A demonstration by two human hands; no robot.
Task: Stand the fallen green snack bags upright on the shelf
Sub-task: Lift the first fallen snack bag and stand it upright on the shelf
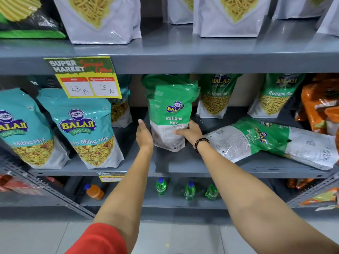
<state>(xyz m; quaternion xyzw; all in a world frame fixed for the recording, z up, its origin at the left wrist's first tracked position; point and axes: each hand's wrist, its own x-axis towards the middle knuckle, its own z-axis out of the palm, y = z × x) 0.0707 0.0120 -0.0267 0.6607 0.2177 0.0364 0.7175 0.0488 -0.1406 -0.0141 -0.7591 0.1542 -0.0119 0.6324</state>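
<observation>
Head view: grey painted metal shelf (183, 167), smooth, slotted uprights. Glossy crinkled plastic pouch, green top and white base, "Ratlami Sev" green bag (169, 110) upright mid-shelf, back face out. Right hand (189, 132) fingers pressed on bag's lower white part; left hand (145, 134) flat, fingers straight, beside bag's left edge. Second green bag (271, 142) lying flat at right.

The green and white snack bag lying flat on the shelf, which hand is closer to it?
Right. The right hand grips the upright green bag just left of the fallen green and white snack bag; the left hand is beyond the upright bag, farther away.
</observation>
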